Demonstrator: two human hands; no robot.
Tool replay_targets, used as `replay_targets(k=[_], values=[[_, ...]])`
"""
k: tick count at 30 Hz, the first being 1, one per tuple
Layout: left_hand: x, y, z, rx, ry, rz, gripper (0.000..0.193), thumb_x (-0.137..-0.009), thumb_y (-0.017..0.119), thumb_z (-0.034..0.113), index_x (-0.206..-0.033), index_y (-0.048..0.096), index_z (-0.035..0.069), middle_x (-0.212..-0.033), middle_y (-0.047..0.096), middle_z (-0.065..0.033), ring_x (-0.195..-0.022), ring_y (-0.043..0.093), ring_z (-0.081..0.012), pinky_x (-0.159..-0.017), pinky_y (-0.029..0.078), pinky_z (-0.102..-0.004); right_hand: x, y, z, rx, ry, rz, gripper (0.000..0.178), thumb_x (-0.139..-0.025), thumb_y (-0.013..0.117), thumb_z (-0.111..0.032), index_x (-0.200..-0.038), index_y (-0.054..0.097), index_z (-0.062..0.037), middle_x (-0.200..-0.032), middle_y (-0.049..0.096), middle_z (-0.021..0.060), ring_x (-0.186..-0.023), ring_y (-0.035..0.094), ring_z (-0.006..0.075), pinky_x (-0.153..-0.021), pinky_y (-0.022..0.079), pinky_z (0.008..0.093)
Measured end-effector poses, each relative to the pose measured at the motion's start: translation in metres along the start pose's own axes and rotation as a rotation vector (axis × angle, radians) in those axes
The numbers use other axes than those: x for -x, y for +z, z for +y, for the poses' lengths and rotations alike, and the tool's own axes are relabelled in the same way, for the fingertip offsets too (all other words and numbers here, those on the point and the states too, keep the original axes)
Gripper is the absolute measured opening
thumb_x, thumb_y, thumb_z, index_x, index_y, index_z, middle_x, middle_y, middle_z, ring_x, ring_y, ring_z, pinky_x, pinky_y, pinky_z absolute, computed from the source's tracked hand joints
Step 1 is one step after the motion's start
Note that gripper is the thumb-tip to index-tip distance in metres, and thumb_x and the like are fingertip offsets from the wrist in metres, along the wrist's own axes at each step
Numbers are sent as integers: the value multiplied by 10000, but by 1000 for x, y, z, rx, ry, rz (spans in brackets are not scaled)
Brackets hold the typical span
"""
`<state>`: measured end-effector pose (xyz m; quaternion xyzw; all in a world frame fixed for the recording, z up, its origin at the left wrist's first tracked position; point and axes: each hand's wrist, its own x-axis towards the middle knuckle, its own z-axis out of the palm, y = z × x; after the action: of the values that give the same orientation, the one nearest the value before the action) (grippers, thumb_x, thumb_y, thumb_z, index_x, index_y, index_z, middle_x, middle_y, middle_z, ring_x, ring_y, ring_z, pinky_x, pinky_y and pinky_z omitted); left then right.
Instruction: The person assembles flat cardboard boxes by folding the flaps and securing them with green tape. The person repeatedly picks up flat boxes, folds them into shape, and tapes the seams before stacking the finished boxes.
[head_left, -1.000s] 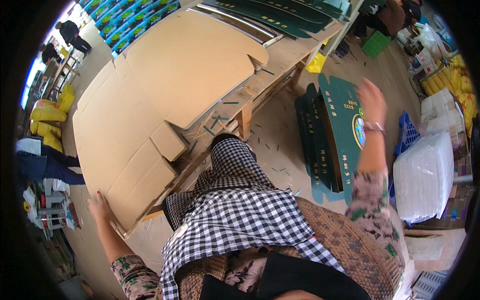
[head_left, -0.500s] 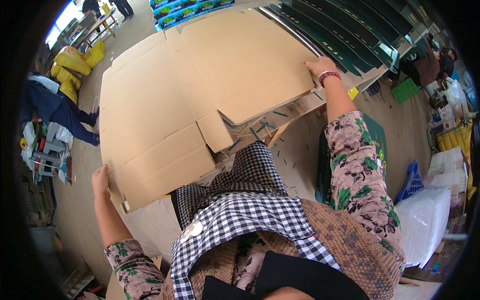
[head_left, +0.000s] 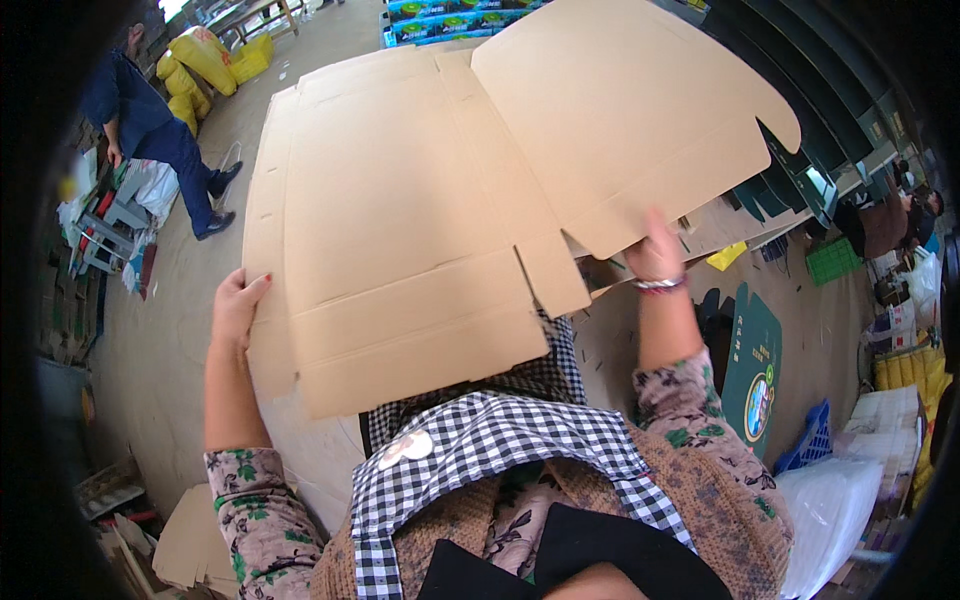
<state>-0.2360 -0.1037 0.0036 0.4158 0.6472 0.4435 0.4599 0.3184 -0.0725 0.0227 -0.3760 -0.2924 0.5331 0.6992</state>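
A large brown die-cut cardboard box blank (head_left: pixel 400 200), creased and slotted with flaps, spreads flat and slightly tilted before me. My left hand (head_left: pixel 240 305) is closed on its left edge, thumb on top and the other fingers out of sight below. At the lower edge of the right-hand panel, my right hand (head_left: pixel 657 250) is closed at the cardboard; motion smears its fingertips. The blank's near flaps hang over my checked apron (head_left: pixel 490 430). Most of the worktable (head_left: pixel 735 225) beneath is hidden by the blank.
Dark green printed sheets (head_left: pixel 800 90) are stacked at the far right. A green printed board (head_left: pixel 750 370) stands beside my right arm. Blue printed boxes (head_left: pixel 455 22) rise beyond the blank. At left a person (head_left: pixel 170 140) stands near yellow sacks (head_left: pixel 200 60). Cardboard pieces (head_left: pixel 195 540) lie lower left.
The blank has shifted right and been raised, its right panel now overlapping the green sheets. My right hand has moved from its right corner to its near edge. My left hand has shifted up and right.
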Motion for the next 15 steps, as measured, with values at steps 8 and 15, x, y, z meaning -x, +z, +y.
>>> replay_targets(k=[8, 15], values=[[7, 82, 7, -844, 453, 174, 288, -887, 526, 135, -1095, 604, -49, -1036, 642, -251, -887, 618, -406, -832, 496, -458, 29, 31, 29, 29, -115, -338, 471, -989, 577, -270, -1340, 474, 27, -1315, 559, 145, -1170, 568, 275, -1023, 439, 416], [41, 63, 23, -458, 502, -378, 642, -831, 443, -104, -1452, 407, 55, -1370, 518, -248, -1197, 543, -348, -996, 457, -401, 16, 34, 30, 811, -89, -372, 553, -1008, 489, -450, -1271, 540, 34, -1156, 624, 99, -1040, 587, 208, -916, 452, 335]])
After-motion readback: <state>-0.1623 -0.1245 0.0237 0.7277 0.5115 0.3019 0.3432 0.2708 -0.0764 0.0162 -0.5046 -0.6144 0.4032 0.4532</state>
